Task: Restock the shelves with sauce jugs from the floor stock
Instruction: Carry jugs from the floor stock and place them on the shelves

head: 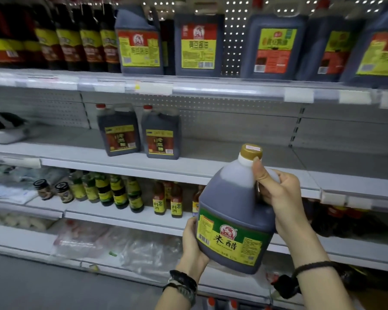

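**Top shelf** (211, 89): five large dark jugs (139, 45) (198, 43) (276, 45) (329, 48) (379, 52), from mid-shelf to its right edge. Tall bottles (87, 41) at its left end are too blurred to count.

**Middle shelf** (121, 166): two red-capped jugs (119, 133) (161, 135), left of centre.

**Foreground:** one gold-capped jug (233, 211) and two hands, left hand (193, 245) and right hand (282, 198).

**Lower shelf** (87, 212): two dark-lidded jars (43, 189) (64, 192) and at least three orange bottles (159, 201) (176, 202) (195, 202).

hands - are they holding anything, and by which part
Both hold one jug: the right hand grips its handle below the cap, the left hand cups its bottom corner.
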The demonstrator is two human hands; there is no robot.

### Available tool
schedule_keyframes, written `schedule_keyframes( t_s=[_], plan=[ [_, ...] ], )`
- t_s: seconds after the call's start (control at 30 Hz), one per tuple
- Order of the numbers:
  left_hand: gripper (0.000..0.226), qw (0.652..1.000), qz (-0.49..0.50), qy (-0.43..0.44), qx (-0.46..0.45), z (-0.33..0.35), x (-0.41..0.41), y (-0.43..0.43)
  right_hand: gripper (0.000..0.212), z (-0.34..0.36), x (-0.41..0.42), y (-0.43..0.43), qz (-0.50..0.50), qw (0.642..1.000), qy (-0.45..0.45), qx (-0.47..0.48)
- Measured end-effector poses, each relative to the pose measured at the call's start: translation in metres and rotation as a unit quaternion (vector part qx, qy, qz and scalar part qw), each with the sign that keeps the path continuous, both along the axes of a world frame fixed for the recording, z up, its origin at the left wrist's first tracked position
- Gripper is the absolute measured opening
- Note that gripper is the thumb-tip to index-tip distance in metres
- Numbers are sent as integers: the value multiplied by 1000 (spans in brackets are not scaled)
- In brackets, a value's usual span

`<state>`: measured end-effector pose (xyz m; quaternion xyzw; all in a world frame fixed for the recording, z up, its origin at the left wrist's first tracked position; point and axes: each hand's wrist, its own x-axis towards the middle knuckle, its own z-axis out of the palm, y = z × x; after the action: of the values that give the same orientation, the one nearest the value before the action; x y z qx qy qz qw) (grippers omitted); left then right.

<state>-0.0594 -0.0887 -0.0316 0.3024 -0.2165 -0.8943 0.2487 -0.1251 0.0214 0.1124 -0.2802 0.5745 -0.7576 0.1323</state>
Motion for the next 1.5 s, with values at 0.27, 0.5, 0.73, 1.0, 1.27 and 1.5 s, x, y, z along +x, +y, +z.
schedule_keyframes(
  t_s=[0.27, 0.5, 0.73, 1.0, 1.27, 1.5],
  plan=[
    [38, 994, -28, -42, -101, -2, -27, -61, 53, 3, -25, -53, -20, 1000, -2, -8],
    [60, 943, -68, -90, -313, 9, -63, -106, 52, 7, -77, -97, -6, 1000, -2, -24],
    [76, 835, -197, -92, -506, 1, -101, -162, 60, 12, -141, -147, 33, 999, 22, -25],
    [80, 820, -182, -114, -531, 2, -161, -214, 54, 6, -205, -199, 75, 995, 59, 18],
    [72, 834, -180, -137, -504, 3, -210, -252, 13, 10, -261, -250, 21, 993, 69, 89],
    [89, 835, -183, -167, -492, -1, -229, -276, 25, 21, -284, -261, 89, 938, 193, 275]
  ],
)
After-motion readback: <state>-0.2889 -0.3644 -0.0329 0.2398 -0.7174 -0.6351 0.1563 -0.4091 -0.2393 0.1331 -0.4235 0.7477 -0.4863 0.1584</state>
